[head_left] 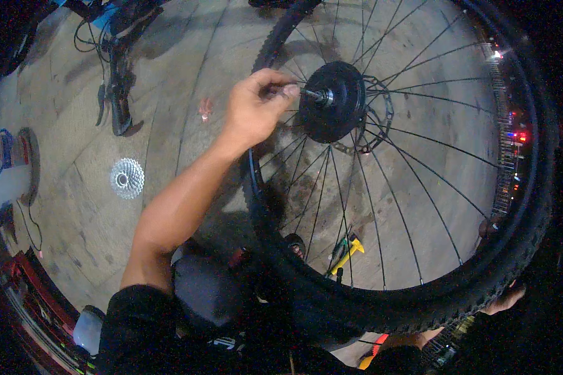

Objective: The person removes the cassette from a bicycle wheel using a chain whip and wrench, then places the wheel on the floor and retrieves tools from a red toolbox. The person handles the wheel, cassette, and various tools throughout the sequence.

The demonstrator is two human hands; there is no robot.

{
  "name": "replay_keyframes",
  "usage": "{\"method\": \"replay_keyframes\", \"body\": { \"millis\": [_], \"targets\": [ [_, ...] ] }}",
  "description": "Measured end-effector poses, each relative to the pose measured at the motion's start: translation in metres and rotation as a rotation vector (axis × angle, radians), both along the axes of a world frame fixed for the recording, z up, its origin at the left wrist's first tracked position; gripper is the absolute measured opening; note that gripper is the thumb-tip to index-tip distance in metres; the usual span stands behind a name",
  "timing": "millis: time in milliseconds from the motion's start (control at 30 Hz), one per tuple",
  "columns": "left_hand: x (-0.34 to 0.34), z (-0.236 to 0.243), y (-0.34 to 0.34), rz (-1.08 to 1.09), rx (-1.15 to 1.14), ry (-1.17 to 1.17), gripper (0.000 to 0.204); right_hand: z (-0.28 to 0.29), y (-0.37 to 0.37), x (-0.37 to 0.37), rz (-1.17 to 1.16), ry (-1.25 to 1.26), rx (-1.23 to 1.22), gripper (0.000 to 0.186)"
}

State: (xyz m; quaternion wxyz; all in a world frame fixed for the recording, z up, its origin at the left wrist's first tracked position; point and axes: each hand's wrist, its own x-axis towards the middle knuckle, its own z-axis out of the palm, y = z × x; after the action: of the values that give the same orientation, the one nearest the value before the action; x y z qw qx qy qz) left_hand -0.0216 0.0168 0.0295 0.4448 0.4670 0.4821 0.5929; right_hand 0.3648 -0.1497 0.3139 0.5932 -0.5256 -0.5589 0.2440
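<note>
The left hand [254,107] pinches its fingers [286,91] closed on the thin metal axle [316,95] jutting from the round black hub [334,100] of the wire-spoked bicycle wheel [419,187], while the right hand [503,300] curls around the knobby rubber tyre [356,306] above the stone-slab floor [169,112], near a toothed silver cassette [127,178].

The floor [169,125] is paved with large pale stone slabs, their joints bending toward the rim of the view. Warm, dim light falls on it, and the edges fade into darkness. A silver cassette sprocket [127,178] lies on the slabs at the left. A bicycle frame with handlebars [116,87] lies at the upper left. Small red and white lights [516,134] glow at the far right.
</note>
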Motion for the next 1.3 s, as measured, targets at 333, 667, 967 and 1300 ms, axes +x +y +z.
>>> {"method": "replay_keyframes", "body": {
  "millis": [333, 667, 967, 1300],
  "targets": [
    [-0.004, -0.003, 0.005, 0.004, -0.021, 0.035, 0.025, 0.007, -0.018, 0.026, -0.055, -0.051, 0.029, 0.091],
    [-0.002, -0.005, 0.006, 0.013, -0.126, 0.078, 0.028, -0.002, -0.020, 0.038, -0.094, -0.095, 0.011, 0.096],
    [-0.006, -0.003, 0.001, -0.011, -0.133, 0.074, 0.027, -0.020, -0.019, 0.037, -0.093, -0.081, -0.030, 0.101],
    [-0.043, 0.031, -0.008, -0.051, 0.188, 0.289, 0.030, -0.065, 0.013, 0.032, 0.086, -0.169, -0.126, 0.107]
  ]
}}
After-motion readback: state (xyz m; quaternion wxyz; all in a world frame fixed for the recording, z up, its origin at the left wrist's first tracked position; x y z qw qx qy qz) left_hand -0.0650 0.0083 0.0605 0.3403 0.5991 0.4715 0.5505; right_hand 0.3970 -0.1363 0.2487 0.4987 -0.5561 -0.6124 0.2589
